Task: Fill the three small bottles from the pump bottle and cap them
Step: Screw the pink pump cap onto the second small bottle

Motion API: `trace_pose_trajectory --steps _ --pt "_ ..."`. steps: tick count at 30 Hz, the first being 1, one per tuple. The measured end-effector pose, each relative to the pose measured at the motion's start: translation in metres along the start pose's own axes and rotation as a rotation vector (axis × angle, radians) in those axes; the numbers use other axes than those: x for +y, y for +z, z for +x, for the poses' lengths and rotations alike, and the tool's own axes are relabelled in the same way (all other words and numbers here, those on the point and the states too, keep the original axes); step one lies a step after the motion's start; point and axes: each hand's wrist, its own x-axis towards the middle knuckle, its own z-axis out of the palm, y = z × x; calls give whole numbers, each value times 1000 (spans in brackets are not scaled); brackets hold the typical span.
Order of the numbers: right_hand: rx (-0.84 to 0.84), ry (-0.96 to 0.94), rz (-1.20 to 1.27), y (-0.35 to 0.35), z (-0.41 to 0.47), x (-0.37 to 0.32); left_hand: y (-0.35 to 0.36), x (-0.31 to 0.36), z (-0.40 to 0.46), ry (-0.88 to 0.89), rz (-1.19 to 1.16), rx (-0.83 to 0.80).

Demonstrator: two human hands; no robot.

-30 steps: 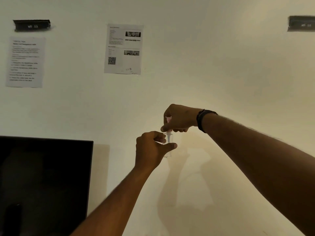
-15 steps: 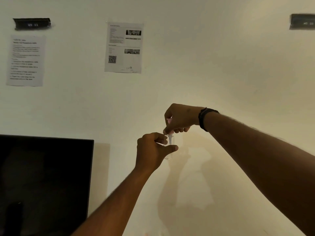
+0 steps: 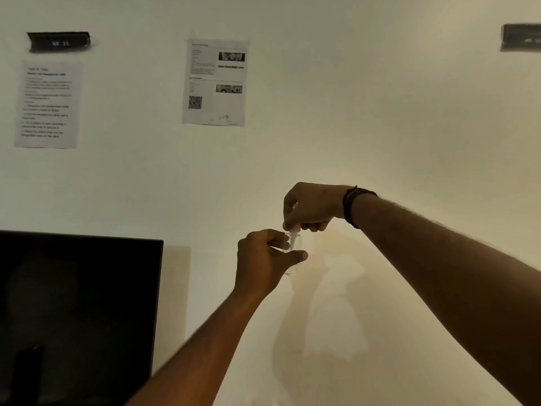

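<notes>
Bottle (image 3: 292,253) position: 1 small clear bottle is held up in the air in front of the wall (image 3: 380,112), roughly upright, with its base showing below the thumb. The worktop, the pump bottle and the other 2 small bottles are out of view.

Left hand (image 3: 263,259): the grip is closed round the bottle body, thumb across the front and curled fingers behind. This hold appears chosen to keep the neck steady and free for the other hand.

Right hand (image 3: 310,208): fingers are curled downward and pinch a pale, pinkish cap part (image 3: 292,230) directly above the bottle mouth. A thin white stem seems to reach down from it into the neck; detail is too small to confirm. A dark wristband (image 3: 352,206) sits on this wrist.

Step in hand, as judged: capping this bottle. The top-down pinch suits lowering and twisting the cap while the left hand resists the turn. The fill level cannot be read.

Surroundings: a dark monitor (image 3: 79,312) stands at lower left; 2 printed sheets (image 3: 215,82) and 2 dark labels (image 3: 58,41) are fixed to the wall.

Risk: a tilted bottle could spill during seating.
</notes>
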Motion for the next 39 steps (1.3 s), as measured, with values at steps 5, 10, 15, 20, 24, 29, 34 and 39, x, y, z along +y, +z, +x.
trace_pose_trajectory --steps 5,10,15,20,24,29,34,39 --pt "-14 21 60 5 -4 -1 -1 -4 1 -3 -3 12" --pt "176 -13 65 10 3 2 -2 -3 3 0 -1 6" --pt "24 -41 89 7 5 1 3 -9 -2 -35 30 -14" --pt "75 65 43 10 -2 -3 -1 -13 -1 -51 1 -5" --pt "137 104 27 14 2 -2 -1 -9 0 -48 4 -15" --pt "-11 24 61 5 -2 -6 -1 -10 -2 -46 16 -11" --pt "-37 45 80 5 -6 -5 -4 -11 -1 -36 -4 9" --pt "33 -18 19 15 -1 0 -1 -3 -2 -8 20 -14"
